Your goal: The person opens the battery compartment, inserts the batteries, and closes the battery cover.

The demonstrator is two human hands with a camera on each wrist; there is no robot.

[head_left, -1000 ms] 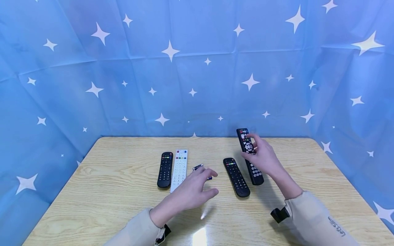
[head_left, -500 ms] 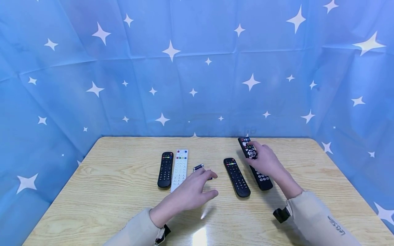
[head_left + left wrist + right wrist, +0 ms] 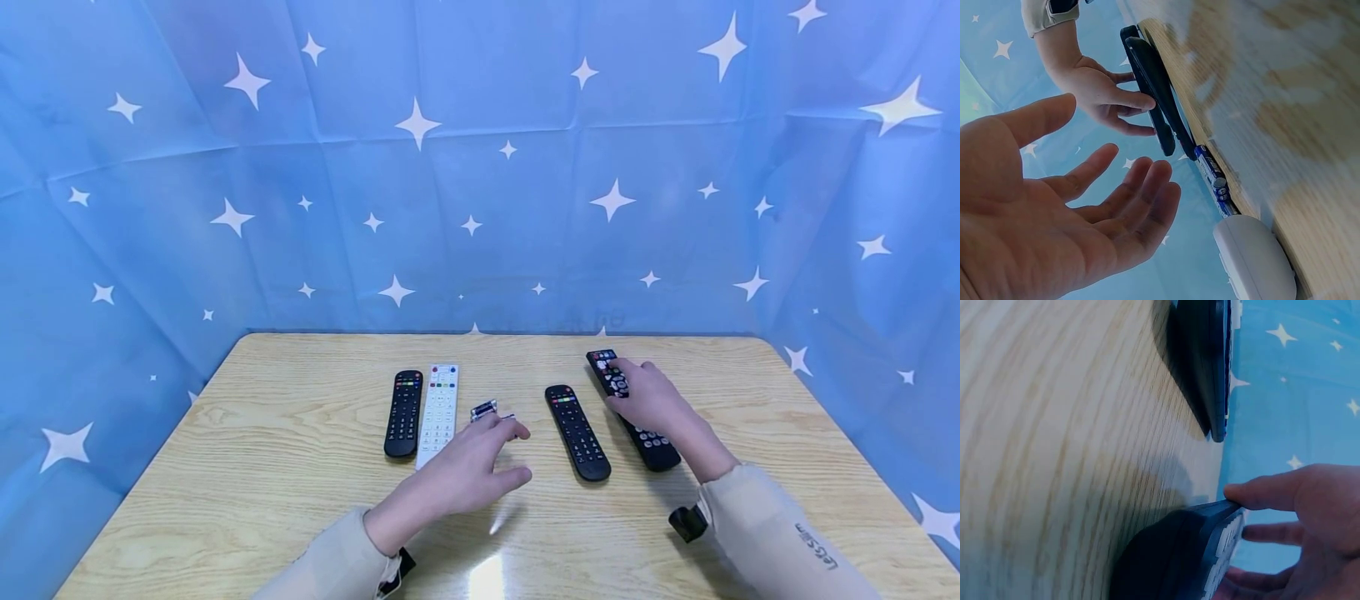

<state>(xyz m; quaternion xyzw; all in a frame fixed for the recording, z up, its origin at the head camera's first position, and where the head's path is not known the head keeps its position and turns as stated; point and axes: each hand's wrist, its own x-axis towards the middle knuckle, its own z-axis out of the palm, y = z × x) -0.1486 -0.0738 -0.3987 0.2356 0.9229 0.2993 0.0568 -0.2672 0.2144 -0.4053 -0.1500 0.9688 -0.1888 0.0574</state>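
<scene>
My right hand (image 3: 651, 400) grips a long black remote control (image 3: 660, 454) by its sides, the thumb along its left edge. In the right wrist view this remote (image 3: 1175, 556) lies low over the wood; whether it fully touches the table I cannot tell. Left of it lies a smaller black remote (image 3: 577, 433). My left hand (image 3: 468, 467) hovers with fingers loosely spread and holds nothing. Just beyond its fingers are batteries (image 3: 483, 408), partly hidden in the head view and blue in the left wrist view (image 3: 1211, 167). A white remote (image 3: 438, 408) lies left of them, its lower end partly covered.
Another black remote (image 3: 403, 414) lies beside the white one at the left. Everything stands on a light wooden table (image 3: 247, 467), with a blue star-patterned cloth (image 3: 480, 167) hanging behind and at both sides.
My right hand has brought the long black remote down and toward the near right, away from the table's back edge. My left hand and the other remotes stay in place.
</scene>
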